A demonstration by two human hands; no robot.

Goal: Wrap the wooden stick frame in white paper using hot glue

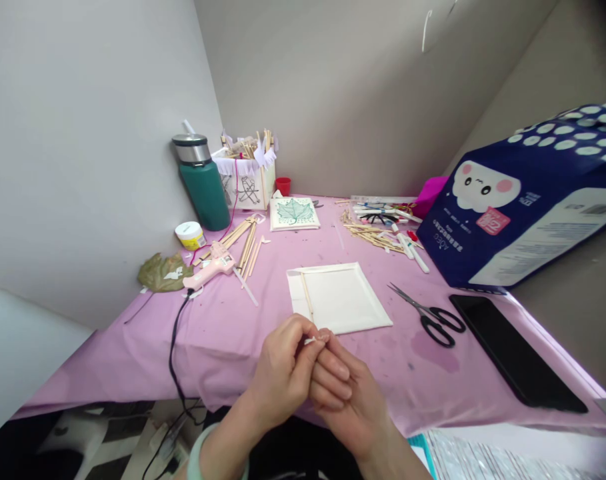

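My left hand (286, 363) and my right hand (355, 400) meet at the fingertips just in front of the table's near middle. A tiny white scrap (310, 341) pokes out between the pinched fingers of both; whether it is paper or dried glue is too small to tell. My right fingers curl, the lower ones bent inward against the left hand. Right behind the hands lies a white square panel (350, 300) with a raised rim, and a thin wooden stick (307, 295) rests along its left side. Black-handled scissors (430, 317) lie partly open to its right.
A pink glue gun (213, 267) with its cord, wooden sticks (247, 247) and a green bottle (205, 183) are at left. Farther back are a leaf picture (295, 213) and a stick-filled box (247, 180). At right stand a large blue package (523, 207) and a black phone (517, 353).
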